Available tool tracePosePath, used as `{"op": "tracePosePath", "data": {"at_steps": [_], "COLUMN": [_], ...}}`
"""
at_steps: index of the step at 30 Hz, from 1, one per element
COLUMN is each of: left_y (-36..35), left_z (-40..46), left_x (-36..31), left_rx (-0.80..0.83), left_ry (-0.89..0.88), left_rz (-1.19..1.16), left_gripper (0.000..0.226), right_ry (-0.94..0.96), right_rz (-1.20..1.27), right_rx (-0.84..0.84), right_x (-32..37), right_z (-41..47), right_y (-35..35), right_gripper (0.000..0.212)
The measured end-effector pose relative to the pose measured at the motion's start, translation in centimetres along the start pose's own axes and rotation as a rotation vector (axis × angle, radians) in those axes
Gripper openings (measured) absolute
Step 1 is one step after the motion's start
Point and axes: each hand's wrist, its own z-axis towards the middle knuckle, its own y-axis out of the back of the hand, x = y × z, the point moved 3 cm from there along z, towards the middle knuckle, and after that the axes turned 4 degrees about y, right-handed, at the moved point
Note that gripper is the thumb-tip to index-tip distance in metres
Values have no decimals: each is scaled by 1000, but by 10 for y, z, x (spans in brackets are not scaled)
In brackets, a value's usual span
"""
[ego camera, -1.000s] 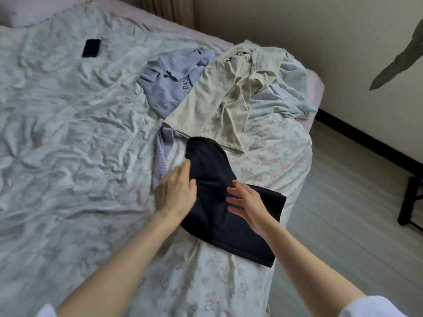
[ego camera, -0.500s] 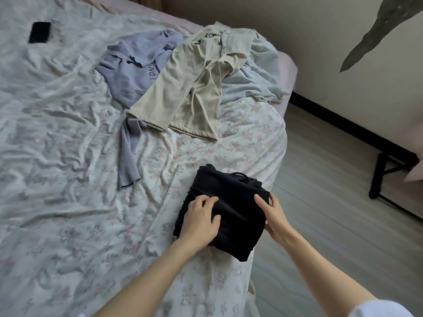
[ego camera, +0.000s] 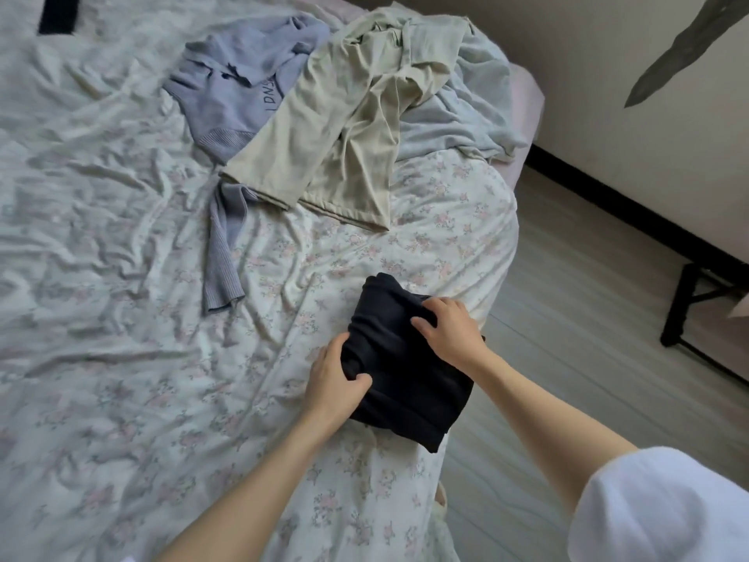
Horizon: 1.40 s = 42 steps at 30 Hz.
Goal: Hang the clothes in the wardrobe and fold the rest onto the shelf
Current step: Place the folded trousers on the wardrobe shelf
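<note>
A folded black garment (ego camera: pixel 405 379) lies at the right edge of the bed. My left hand (ego camera: pixel 336 379) grips its near-left edge, thumb on top. My right hand (ego camera: pixel 450 330) presses and grips its far-right corner. Farther up the bed lie beige trousers (ego camera: pixel 344 127), spread flat, over a lilac sweater (ego camera: pixel 239 95) whose sleeve trails toward me. A pale blue-grey garment (ego camera: pixel 458 119) is bunched at the bed's far right corner.
The bed (ego camera: pixel 121 277) has a rumpled floral sheet. A black phone (ego camera: pixel 58 14) lies at its far left. Right of the bed is grey wood floor (ego camera: pixel 587 358), a black metal stand (ego camera: pixel 697 310) and a wall with a dark baseboard.
The black garment went from half-spread to folded into a compact bundle. My hands shifted from smoothing it flat to gripping its left and right sides. The view moved closer and leftward.
</note>
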Motion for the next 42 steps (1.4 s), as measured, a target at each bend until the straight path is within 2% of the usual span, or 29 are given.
{"op": "tracePosePath", "data": {"at_steps": [2,5,10,14,18,21,24,26,28,30,32,35,37,38,40,42], "left_y": [2,16,22,20,21,29,35,27,17,12,11,8,8,7,5,0], "left_z": [-7,-16,-35,-39,-41,-46,-42,-37,-33,-32,-31,-32,-36,-37,-34,-21], "left_x": [1,10,4,3,9,29,36,24,13,6,7,7,8,10,13,13], "left_rx": [-12,-3,-173,-188,-194,-204,-272,-236,-144,-93,-124,-185,-170,-143,-94,-74], "left_ry": [-79,-185,-645,-699,-770,-699,-624,-659,-713,-710,-705,-761,-772,-741,-553,-304], "left_rz": [33,261,527,563,635,663,572,572,605,594,564,590,625,619,560,512], "left_gripper": [61,50,27,31,32,30,18,36,51,44,32,30,27,22,6,20], "right_ry": [-3,47,125,78,16,10,73,227,319,253,185,132,57,15,-88,-212], "right_rz": [53,-8,-151,-277,-289,-288,-267,-316,-371,-374,-374,-325,-242,-202,-105,50], "right_rx": [-75,-179,-179,-149,-188,-218,-299,-324,-217,-81,-4,37,69,78,34,-93], "right_x": [10,22,33,17,4,4,9,14,12,2,-9,-17,-22,-25,-32,-39], "right_z": [7,16,32,30,26,26,10,-10,-24,-27,-21,-11,-2,1,5,2], "right_y": [5,16,24,16,7,4,-2,-15,-32,-45,-51,-47,-42,-39,-32,-28], "right_gripper": [16,12,19,19,20,29,49,55,58,59,59,58,57,57,60,70]}}
